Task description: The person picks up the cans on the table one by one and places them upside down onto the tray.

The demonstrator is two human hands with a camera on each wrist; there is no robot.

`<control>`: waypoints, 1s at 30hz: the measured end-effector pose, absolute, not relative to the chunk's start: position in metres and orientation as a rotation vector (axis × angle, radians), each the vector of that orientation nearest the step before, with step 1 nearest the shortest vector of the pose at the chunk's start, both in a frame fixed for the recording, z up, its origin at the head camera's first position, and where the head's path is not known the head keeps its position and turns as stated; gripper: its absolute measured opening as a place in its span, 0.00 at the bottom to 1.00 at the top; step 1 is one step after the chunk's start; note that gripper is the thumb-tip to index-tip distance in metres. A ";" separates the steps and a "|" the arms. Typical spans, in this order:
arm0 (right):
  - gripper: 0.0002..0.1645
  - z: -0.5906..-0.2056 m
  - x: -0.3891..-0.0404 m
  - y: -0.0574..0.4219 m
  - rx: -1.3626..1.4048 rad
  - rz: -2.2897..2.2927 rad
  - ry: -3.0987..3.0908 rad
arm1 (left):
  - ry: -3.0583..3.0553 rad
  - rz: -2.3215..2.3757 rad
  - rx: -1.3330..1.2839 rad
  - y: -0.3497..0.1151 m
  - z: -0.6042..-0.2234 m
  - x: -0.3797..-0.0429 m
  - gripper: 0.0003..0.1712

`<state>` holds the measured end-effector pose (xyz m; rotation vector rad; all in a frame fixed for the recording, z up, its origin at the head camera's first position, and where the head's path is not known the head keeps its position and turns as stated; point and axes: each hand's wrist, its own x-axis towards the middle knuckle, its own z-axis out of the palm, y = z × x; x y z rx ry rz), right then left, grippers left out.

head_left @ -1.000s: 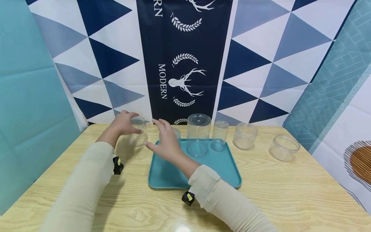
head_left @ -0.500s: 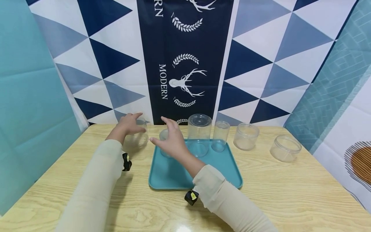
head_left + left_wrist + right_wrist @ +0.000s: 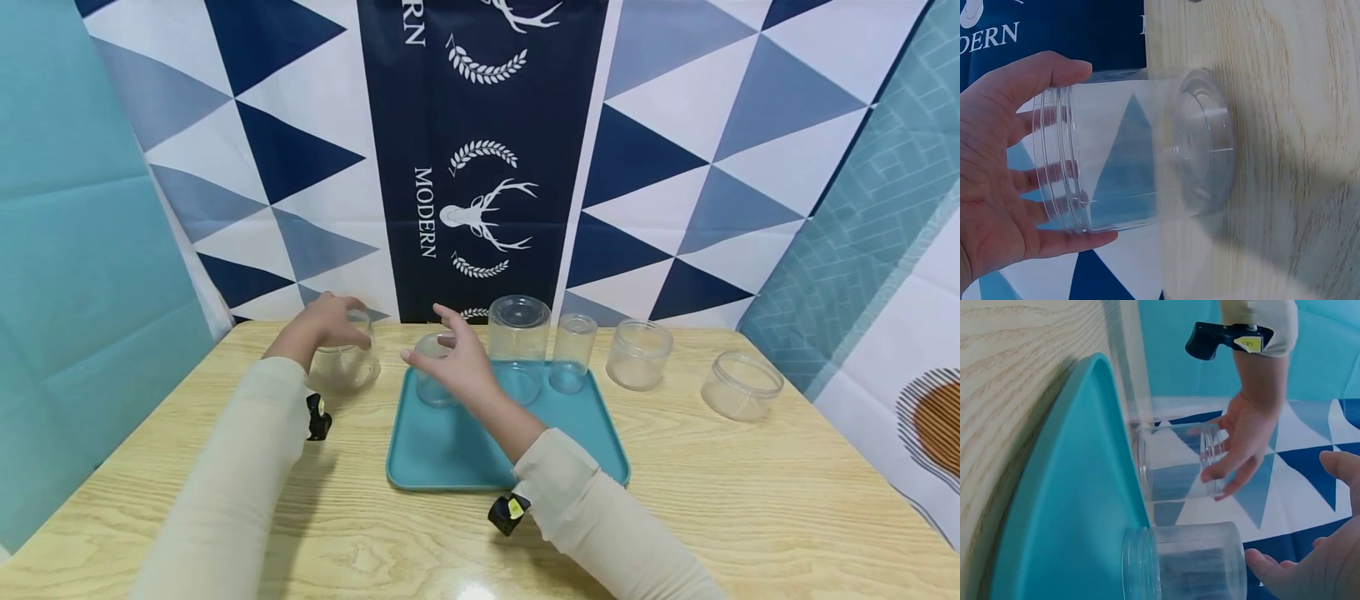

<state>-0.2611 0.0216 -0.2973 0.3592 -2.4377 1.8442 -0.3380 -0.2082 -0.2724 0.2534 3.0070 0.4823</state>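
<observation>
My left hand [image 3: 324, 323] grips a clear plastic jar [image 3: 1125, 150] by its threaded rim, fingers and thumb spread round it. The jar is mouth up, its base at the wood tabletop left of the teal tray [image 3: 450, 458]. My right hand [image 3: 463, 368] is above the tray's back left, fingers apart and holding nothing. Close to its fingertips a shorter clear jar [image 3: 1200, 562] stands mouth down on the tray. Beside that jar on the tray are a tall wide clear jar [image 3: 517, 342] and a narrow clear jar [image 3: 573, 350], also upside down.
Right of the tray, a short clear jar [image 3: 637, 358] and a low, wide clear container [image 3: 738, 390] stand on the wood table [image 3: 697, 492]. A patterned cloth [image 3: 660, 108] hangs behind the table, and a teal cloth [image 3: 90, 250] hangs on the left.
The left hand's jar has shifted slightly left and lower in the head view. My right hand has moved away from that jar, rightward over the tray, fingers still spread.
</observation>
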 end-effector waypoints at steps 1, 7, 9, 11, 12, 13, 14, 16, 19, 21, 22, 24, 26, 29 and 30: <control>0.48 -0.297 -0.261 0.023 0.348 1.868 -2.427 | 3.009 0.482 0.255 -0.208 -0.272 -0.337 0.41; 0.47 -0.299 -0.261 0.029 0.321 2.004 -2.343 | 3.016 0.478 0.278 -0.208 -0.265 -0.333 0.40; 0.46 -0.300 -0.260 0.031 0.333 2.045 -2.311 | 3.014 0.479 0.282 -0.208 -0.264 -0.332 0.40; 0.45 -0.301 -0.258 0.032 0.355 2.082 -2.282 | 3.012 0.473 0.286 -0.208 -0.263 -0.331 0.39; 0.45 -0.301 -0.257 0.033 0.371 2.097 -2.269 | 3.012 0.469 0.290 -0.208 -0.263 -0.330 0.39; 0.44 -0.302 -0.256 0.034 0.390 2.111 -2.255 | 3.013 0.466 0.296 -0.208 -0.263 -0.330 0.39; 0.44 -0.302 -0.255 0.035 0.408 2.128 -2.241 | 3.015 0.461 0.302 -0.208 -0.263 -0.329 0.39; 0.43 -0.302 -0.252 0.038 0.435 2.154 -2.221 | 3.020 0.445 0.318 -0.208 -0.263 -0.328 0.40; 0.42 -0.301 -0.248 0.042 0.471 2.191 -2.191 | 3.032 0.410 0.351 -0.208 -0.260 -0.324 0.40; 0.41 -0.301 -0.246 0.045 0.482 2.224 -2.168 | 3.042 0.380 0.369 -0.207 -0.258 -0.322 0.41; 0.41 -0.301 -0.245 0.046 0.491 2.247 -2.150 | 3.047 0.366 0.380 -0.207 -0.257 -0.320 0.41; 0.41 -0.302 -0.243 0.049 0.502 2.300 -2.113 | 3.055 0.343 0.401 -0.207 -0.256 -0.317 0.42; 0.41 -0.303 -0.241 0.053 0.506 2.352 -2.089 | 3.065 0.331 0.430 -0.209 -0.256 -0.315 0.42; 0.40 -0.303 -0.238 0.059 0.525 2.419 -2.043 | 3.081 0.324 0.482 -0.211 -0.256 -0.310 0.42; 0.39 -0.304 -0.237 0.061 0.533 2.437 -2.026 | 3.087 0.323 0.498 -0.211 -0.256 -0.308 0.42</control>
